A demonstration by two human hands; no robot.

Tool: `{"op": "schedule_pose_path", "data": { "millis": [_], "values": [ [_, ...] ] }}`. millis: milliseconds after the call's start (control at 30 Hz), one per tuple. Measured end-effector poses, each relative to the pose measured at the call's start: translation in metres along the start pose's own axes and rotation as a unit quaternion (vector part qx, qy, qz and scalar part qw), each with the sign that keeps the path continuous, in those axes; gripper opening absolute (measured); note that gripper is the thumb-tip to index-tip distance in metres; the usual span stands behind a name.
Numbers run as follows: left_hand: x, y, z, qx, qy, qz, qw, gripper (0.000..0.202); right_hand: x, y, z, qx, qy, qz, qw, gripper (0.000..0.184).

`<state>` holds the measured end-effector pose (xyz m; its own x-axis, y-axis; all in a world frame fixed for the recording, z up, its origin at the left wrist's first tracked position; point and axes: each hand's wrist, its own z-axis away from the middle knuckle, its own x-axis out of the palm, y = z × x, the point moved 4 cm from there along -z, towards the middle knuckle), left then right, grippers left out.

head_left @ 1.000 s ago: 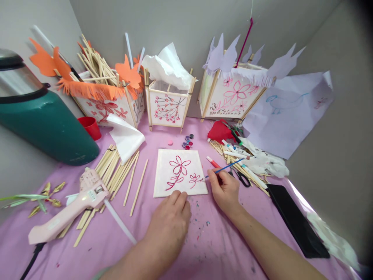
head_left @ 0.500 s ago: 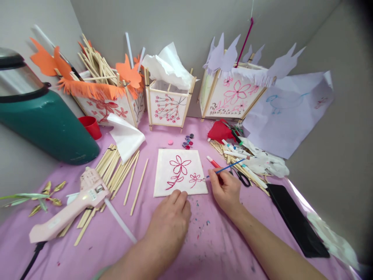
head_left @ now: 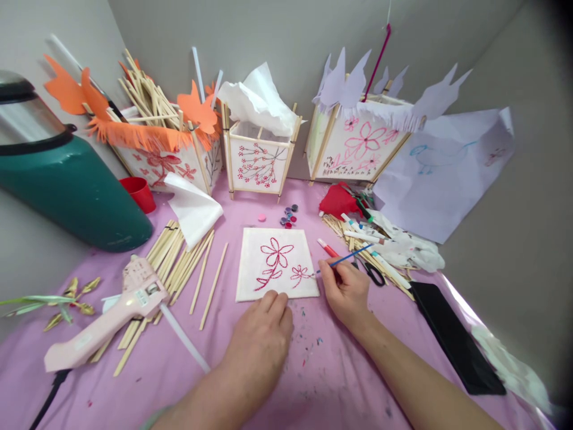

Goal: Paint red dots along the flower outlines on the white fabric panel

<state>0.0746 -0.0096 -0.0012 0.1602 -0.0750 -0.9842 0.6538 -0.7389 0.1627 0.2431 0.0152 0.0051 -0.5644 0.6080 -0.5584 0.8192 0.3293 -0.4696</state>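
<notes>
A white square panel point(head_left: 250, 257) lies flat on the pink-purple cloth, bearing two flowers and a leafy stem in dark pink lines. My left hand point(head_left: 264, 334) is closed at its lower edge, fingertips on the border and thumb mostly hidden. Pinched in my right hand point(head_left: 344, 292) is a thin blue paintbrush point(head_left: 351, 255). Its tip points left, close to the smaller flower at the panel's right edge; whether it touches, I cannot tell. Just beyond the panel sit several small paint pots point(head_left: 289, 216) and a pink disc point(head_left: 262, 217).
Wooden sticks point(head_left: 179, 257) and a pink glue gun point(head_left: 107, 316) lie left, near a green bottle point(head_left: 76, 191). Decorated lanterns point(head_left: 259, 164) stand behind. To the right are a red marker point(head_left: 329, 248), scissors point(head_left: 373, 273) and a black phone-like slab point(head_left: 456, 334).
The paintbrush has shifted very slightly in my right hand, its tip a little to the right. My left hand and the panel have stayed in place.
</notes>
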Motion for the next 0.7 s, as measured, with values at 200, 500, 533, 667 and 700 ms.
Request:
{"op": "schedule_pose_path", "data": {
  "millis": [200, 500, 533, 667, 700],
  "values": [
    [-0.0028, 0.0007, -0.0003, 0.000, -0.011, -0.005, 1.000, 0.020, 0.0006, -0.0015, -0.0001, -0.011, 0.004, -0.006, 1.000, 0.018],
    [-0.0040, 0.0001, -0.0005, -0.005, -0.018, 0.003, 1.000, 0.023, 0.0015, -0.0018, -0.0001, -0.011, 0.002, 0.003, 1.000, 0.020],
    [-0.0041, -0.0002, -0.0008, -0.005, -0.020, 0.002, 1.000, 0.023, 0.0013, -0.0015, -0.0001, -0.010, 0.004, 0.001, 1.000, 0.020],
    [-0.0045, -0.0004, -0.0013, 0.000, -0.038, 0.003, 0.999, 0.022, 0.0007, 0.0000, -0.0002, 0.000, 0.012, 0.002, 1.000, 0.020],
    [-0.0046, -0.0004, -0.0013, 0.000, -0.041, 0.003, 0.999, 0.022, 0.0007, 0.0002, -0.0002, 0.000, 0.013, 0.003, 1.000, 0.020]
  ]
}}
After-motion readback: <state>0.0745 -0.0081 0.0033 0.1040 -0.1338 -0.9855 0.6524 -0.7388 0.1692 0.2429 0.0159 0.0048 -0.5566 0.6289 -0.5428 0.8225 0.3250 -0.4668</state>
